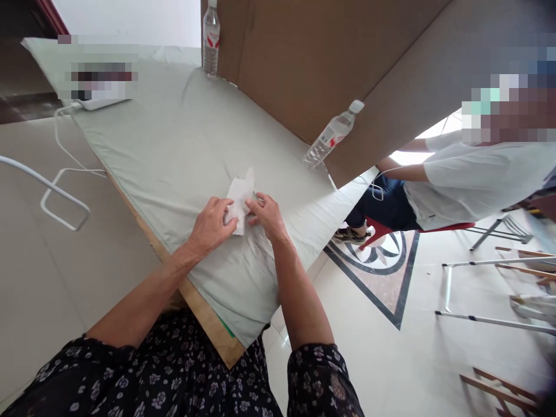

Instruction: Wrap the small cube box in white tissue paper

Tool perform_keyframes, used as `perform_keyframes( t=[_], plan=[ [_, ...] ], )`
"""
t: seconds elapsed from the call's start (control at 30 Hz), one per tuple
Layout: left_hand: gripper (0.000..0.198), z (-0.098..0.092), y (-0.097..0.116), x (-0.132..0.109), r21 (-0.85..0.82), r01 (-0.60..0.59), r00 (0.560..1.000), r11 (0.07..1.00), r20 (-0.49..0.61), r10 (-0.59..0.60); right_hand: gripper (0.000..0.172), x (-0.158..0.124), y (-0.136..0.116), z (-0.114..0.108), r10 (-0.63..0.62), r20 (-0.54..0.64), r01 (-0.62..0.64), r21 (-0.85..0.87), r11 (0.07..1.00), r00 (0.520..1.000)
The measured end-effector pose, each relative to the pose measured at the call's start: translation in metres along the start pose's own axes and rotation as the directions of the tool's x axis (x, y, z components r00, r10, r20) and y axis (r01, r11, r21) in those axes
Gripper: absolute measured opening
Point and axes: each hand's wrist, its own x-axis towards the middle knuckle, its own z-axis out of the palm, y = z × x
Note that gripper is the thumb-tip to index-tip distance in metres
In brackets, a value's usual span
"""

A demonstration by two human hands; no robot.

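A small piece of thin white fabric or paper (241,194) lies on the pale grey-green cloth (174,133) that covers the table. My left hand (212,223) pinches its near left edge with thumb and fingers closed on it. My right hand (267,214) presses and grips the right edge, fingers curled on the sheet. One corner of the white piece sticks up beyond my fingers. Both forearms reach in from the bottom, sleeves dark with a floral print.
Two clear plastic water bottles stand on the table: one at the far edge (211,37), one at the right (332,134). A brown cardboard sheet (330,63) leans behind them. A white device with cable (98,103) lies far left. Another person (456,179) sits at right on a red chair.
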Motion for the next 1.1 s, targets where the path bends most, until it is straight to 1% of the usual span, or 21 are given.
perform_keyframes(
  t=[0.07, 0.17, 0.23, 0.3, 0.33, 0.4, 0.47, 0.5, 0.53, 0.57, 0.67, 0.73, 0.8, 0.97, 1.03, 1.1],
  plan=[
    [0.033, -0.002, 0.0, 0.005, 0.054, 0.001, 0.999, 0.999, 0.039, -0.003, 0.069, 0.01, -0.001, 0.004, -0.003, 0.0, 0.003, 0.03, 1.0, 1.0],
    [0.025, -0.005, 0.0, 0.014, 0.11, 0.006, 0.992, 0.994, 0.124, -0.019, 0.069, 0.017, 0.0, 0.007, -0.007, 0.012, 0.006, 0.065, 0.998, 1.0],
    [0.019, -0.007, 0.0, 0.019, 0.108, -0.004, 0.982, 0.994, 0.19, -0.017, 0.067, 0.018, 0.002, 0.009, -0.032, 0.045, 0.028, 0.09, 0.996, 0.998],
    [0.02, -0.008, -0.001, 0.02, 0.091, -0.013, 0.974, 0.996, 0.228, -0.009, 0.063, 0.02, 0.002, 0.012, -0.06, 0.089, 0.052, 0.097, 0.994, 0.994],
    [0.023, -0.008, -0.001, 0.019, 0.081, -0.01, 0.974, 0.997, 0.228, -0.009, 0.06, 0.022, 0.001, 0.013, -0.065, 0.107, 0.056, 0.087, 0.995, 0.992],
    [0.039, -0.007, -0.002, 0.016, 0.055, 0.001, 0.981, 0.999, 0.193, -0.012, 0.052, 0.028, 0.0, 0.017, -0.063, 0.124, 0.057, 0.046, 0.997, 0.99],
    [0.058, -0.005, -0.003, 0.012, 0.026, -0.012, 0.99, 1.0, 0.14, 0.008, 0.043, 0.035, 0.001, 0.02, -0.08, 0.107, 0.082, -0.011, 0.997, 0.991],
    [0.062, -0.005, -0.004, 0.01, 0.02, -0.029, 0.992, 0.999, 0.123, 0.027, 0.038, 0.038, 0.002, 0.021, -0.105, 0.087, 0.109, -0.042, 0.993, 0.991],
    [0.062, -0.004, -0.004, 0.008, 0.021, -0.046, 0.993, 0.999, 0.113, 0.044, 0.034, 0.04, 0.003, 0.022, -0.137, 0.067, 0.142, -0.076, 0.987, 0.988],
    [0.057, -0.003, -0.004, 0.006, 0.026, -0.058, 0.992, 0.998, 0.11, 0.055, 0.031, 0.042, 0.004, 0.023, -0.17, 0.046, 0.174, -0.113, 0.978, 0.984],
    [0.036, -0.001, -0.006, 0.003, 0.039, -0.056, 0.991, 0.998, 0.12, 0.051, 0.029, 0.041, 0.007, 0.025, -0.241, 0.016, 0.24, -0.179, 0.954, 0.97],
    [0.034, 0.0, -0.008, 0.003, 0.031, -0.04, 0.993, 0.999, 0.116, 0.036, 0.025, 0.038, 0.006, 0.027, -0.26, 0.028, 0.261, -0.141, 0.955, 0.965],
    [0.036, 0.001, -0.008, 0.003, 0.018, -0.025, 0.993, 1.0, 0.114, 0.023, 0.022, 0.035, 0.005, 0.029, -0.268, 0.054, 0.271, -0.049, 0.961, 0.962],
    [0.036, 0.002, -0.009, 0.003, -0.005, -0.003, 0.992, 1.0, 0.126, 0.003, 0.028, 0.028, -0.001, 0.032, -0.281, 0.116, 0.257, 0.19, 0.948, 0.952],
    [0.04, 0.003, -0.009, 0.002, -0.023, 0.011, 0.996, 1.0, 0.086, -0.009, 0.029, 0.023, -0.004, 0.03, -0.294, 0.143, 0.259, 0.219, 0.941, 0.945],
    [0.05, 0.004, -0.01, 0.0, -0.037, 0.042, 0.999, 0.998, 0.006, -0.042, 0.028, 0.015, -0.008, 0.026, -0.319, 0.175, 0.283, 0.202, 0.937, 0.931]
  ],
)
